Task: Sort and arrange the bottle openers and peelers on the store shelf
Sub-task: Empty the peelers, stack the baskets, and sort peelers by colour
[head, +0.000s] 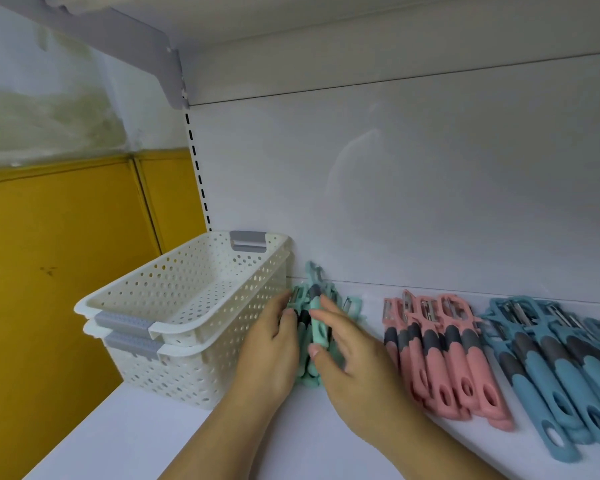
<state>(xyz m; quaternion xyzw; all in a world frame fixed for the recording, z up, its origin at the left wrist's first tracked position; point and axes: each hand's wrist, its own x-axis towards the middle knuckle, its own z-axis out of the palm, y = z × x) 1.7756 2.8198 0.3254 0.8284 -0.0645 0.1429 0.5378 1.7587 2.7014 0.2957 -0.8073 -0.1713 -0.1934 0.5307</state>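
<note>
Several mint-green peelers with grey grips lie bunched on the white shelf, right of the baskets. My left hand presses against the bunch's left side, fingers fairly straight. My right hand lies against its right side, thumb touching a green handle and fingers stretched over the pile. A row of pink peelers sits to the right, handles toward me. Blue peelers lie overlapped at the far right. Part of the green bunch is hidden by my hands.
Two stacked white perforated baskets with grey handles stand at the shelf's left end, touching the back panel. Another shelf runs overhead. A yellow wall is beyond the shelf's left edge.
</note>
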